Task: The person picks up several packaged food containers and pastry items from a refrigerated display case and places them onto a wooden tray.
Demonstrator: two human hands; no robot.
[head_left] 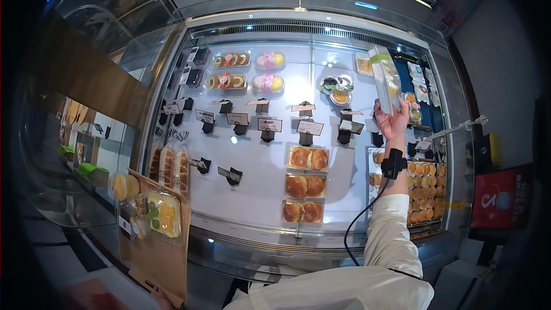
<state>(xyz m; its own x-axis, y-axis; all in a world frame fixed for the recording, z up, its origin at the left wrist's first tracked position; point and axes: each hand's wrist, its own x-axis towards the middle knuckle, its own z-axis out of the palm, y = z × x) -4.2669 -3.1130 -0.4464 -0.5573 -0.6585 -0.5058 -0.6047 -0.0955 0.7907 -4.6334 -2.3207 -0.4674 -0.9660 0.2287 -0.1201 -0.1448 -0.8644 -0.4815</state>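
Observation:
My right hand (392, 121) grips the lower end of a clear plastic pastry box (387, 79) with a green band, raised over the right back of a refrigerated display case (258, 155). Its contents look pale and are partly blurred. At the lower left, my left hand (160, 298) holds the end of a brown tray (155, 262), mostly cut off by the picture's edge. On the tray lie a clear box of cake (164, 213) topped with green grapes and yellow fruit, round yellow packaged sweets (125, 186) and other small packs (137, 219).
Packaged filled buns (307, 185), bagged loaves (168, 163), roll cakes (227, 81), round dessert cups (338, 88) and small buns (426, 189) sit in the case. Price cards on black stands (270, 127) cross its middle. A clear rod (460, 129) juts over the right side.

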